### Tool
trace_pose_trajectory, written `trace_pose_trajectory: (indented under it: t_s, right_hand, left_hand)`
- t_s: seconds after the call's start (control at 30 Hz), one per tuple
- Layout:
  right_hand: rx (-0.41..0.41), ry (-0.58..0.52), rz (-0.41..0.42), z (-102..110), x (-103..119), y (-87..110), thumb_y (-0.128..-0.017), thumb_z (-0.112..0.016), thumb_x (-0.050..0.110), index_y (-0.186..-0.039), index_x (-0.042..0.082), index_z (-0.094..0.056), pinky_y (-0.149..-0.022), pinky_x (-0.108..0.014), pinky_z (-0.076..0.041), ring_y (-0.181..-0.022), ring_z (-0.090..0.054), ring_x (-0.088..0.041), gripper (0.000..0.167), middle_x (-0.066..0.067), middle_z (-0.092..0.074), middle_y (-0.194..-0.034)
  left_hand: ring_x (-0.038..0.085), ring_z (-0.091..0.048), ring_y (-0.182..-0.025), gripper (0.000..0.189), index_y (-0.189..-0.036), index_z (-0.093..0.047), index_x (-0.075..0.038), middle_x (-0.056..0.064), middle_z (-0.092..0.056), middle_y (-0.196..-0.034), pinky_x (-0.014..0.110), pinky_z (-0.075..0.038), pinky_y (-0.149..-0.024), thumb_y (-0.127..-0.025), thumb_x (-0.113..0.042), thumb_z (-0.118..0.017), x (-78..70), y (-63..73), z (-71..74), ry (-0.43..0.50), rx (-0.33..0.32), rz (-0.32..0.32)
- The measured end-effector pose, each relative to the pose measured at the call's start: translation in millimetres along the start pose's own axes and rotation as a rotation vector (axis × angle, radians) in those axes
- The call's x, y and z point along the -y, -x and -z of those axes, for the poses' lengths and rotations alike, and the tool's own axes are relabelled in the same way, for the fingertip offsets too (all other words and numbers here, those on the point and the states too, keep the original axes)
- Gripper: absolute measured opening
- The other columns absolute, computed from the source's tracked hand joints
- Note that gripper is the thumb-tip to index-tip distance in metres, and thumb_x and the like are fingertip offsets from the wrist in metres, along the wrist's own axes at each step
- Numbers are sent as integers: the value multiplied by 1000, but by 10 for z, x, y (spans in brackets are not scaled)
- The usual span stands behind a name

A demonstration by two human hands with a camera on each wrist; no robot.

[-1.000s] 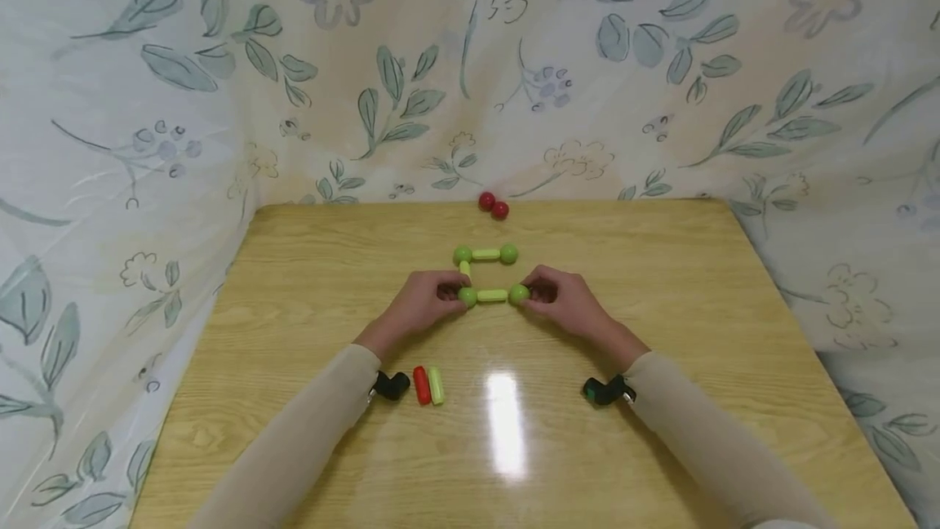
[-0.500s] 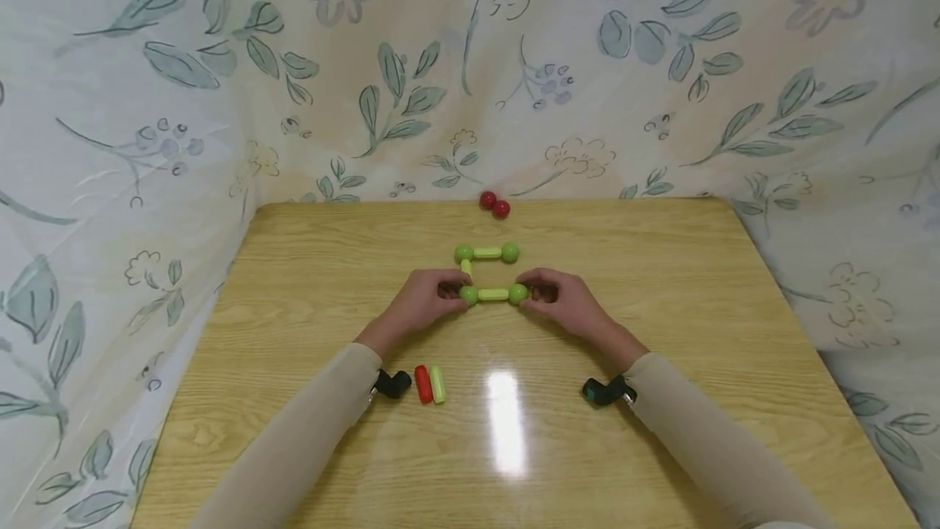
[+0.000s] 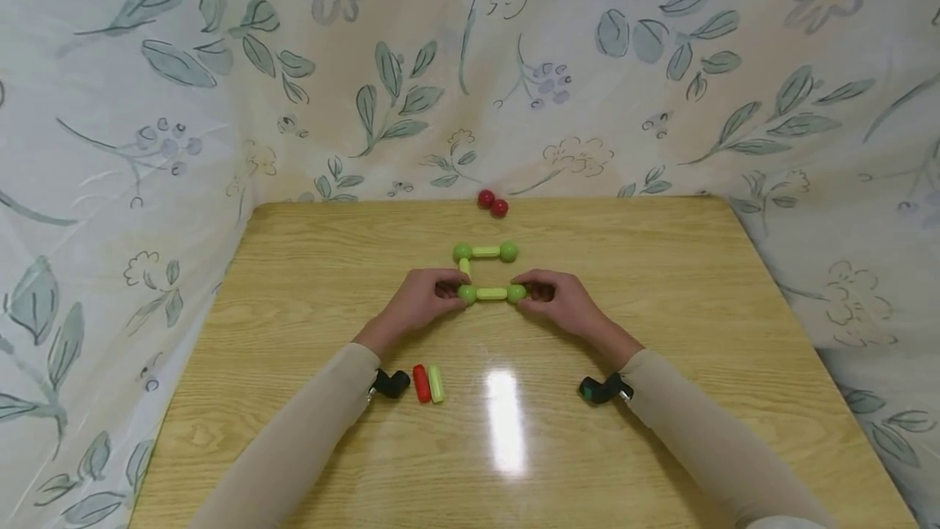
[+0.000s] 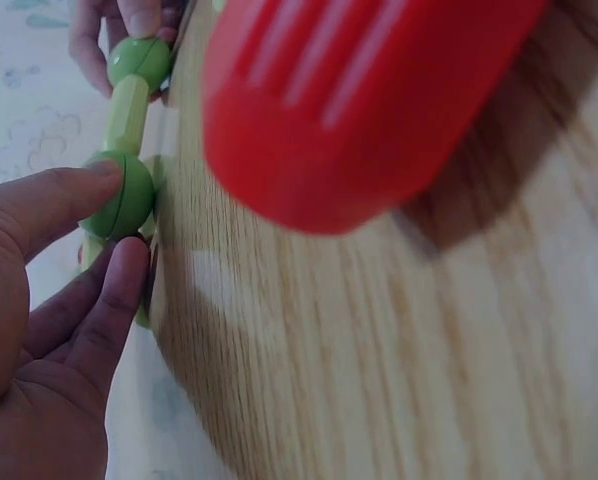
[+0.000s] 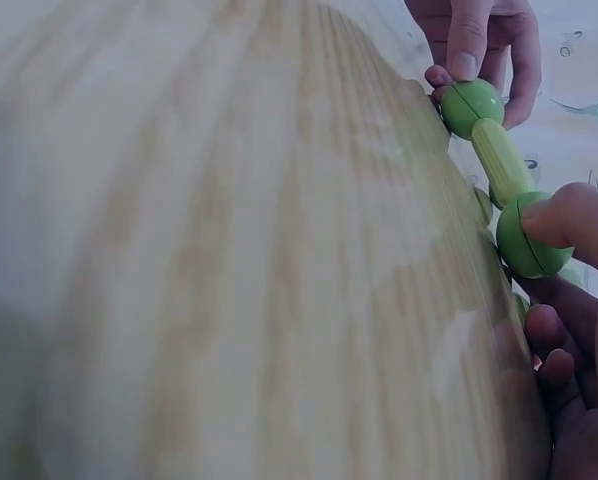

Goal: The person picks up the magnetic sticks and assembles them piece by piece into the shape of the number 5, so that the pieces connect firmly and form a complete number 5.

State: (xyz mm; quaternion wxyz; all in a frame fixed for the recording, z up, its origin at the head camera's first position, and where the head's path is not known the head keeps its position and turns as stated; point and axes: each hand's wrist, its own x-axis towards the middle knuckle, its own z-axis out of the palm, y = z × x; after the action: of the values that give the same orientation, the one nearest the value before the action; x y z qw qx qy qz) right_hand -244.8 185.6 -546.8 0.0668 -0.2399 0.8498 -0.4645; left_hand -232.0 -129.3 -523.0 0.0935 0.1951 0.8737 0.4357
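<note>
My left hand point(image 3: 424, 299) pinches a green ball point(image 3: 467, 294) between thumb and fingers. Opposite it, my right hand point(image 3: 560, 297) pinches another green ball point(image 5: 532, 236). A pale yellow-green rod point(image 3: 491, 294) spans the two balls and meets both. From the left ball a second short rod point(image 3: 464, 267) runs back to a green ball point(image 3: 462, 251). That far ball joins a third rod point(image 3: 485, 251) with a green ball point(image 3: 508, 251) at its right end. Together the pieces form a three-sided frame, its right side without a rod.
Two red balls point(image 3: 492, 203) lie at the table's back edge. A red rod point(image 3: 422, 384) and a yellow-green rod point(image 3: 436, 384) lie side by side near the left wrist. The wooden table point(image 3: 294, 431) ends at a floral cloth point(image 3: 352, 88) behind.
The right hand has shifted slightly left, bringing its ball from a small gap up against the end of the rod. The left hand has kept its place on the other ball.
</note>
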Motion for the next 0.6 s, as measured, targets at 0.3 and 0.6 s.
trace_pose_trajectory:
  t_s: [0.3,0.6]
  right_hand:
    - [9,-4,-3,15,-29,-5,-97,-85,17,-128,21,-80,-71,-31,-50,-86,-60,-22,32,1,-70,-99]
    - [14,-17,-20,25,-34,-14,-100,-82,19,-131,21,-78,-74,-32,-50,-90,-61,-22,31,3,-71,-104]
  left_hand:
    - [14,-68,-94,33,-129,-78,-12,-2,-74,-108,33,-59,-86,-97,-16,-86,-19,15,3,2,-4,14]
    - [15,-69,-97,35,-131,-77,-11,0,-75,-113,34,-60,-88,-97,-15,-85,-4,35,4,11,-9,7]
